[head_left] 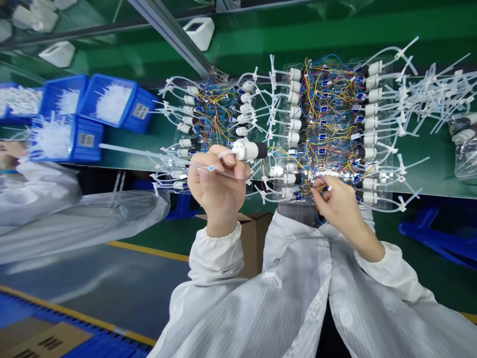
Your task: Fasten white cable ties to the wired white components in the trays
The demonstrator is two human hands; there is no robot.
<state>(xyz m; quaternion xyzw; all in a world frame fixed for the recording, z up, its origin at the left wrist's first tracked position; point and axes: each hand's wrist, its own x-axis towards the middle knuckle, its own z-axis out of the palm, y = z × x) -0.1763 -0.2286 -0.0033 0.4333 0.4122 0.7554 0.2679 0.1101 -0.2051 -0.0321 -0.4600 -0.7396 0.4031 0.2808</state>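
A small white-and-black part [249, 150] is held up in the left hand [219, 184], over the green bench [437, 166], between two groups of parts like it. The left fingers are closed on its white end, and the black end is left free. A long pale strip [126, 150] reaches those fingers too, but whether it is looped round the part cannot be told. The right hand [337, 199] is closed to a small pinch, with thin wires [312, 177] caught between thumb and finger. The step in hand seems to be the handling of part and strip together, while wires are held aside. For the next move, a firm left pinch and a soft right one seem to be called for, as wires could be tugged or tangled.

The part is shaped like a short, fat tube, smooth and hard, with a dull black end. More parts [370, 110] are set in rows, with red, blue and yellow wires bunched between them like messy string. Bendy, shiny strips [436, 97] are piled to the right, and more are heaped in a smooth blue bin [149, 99] to the left
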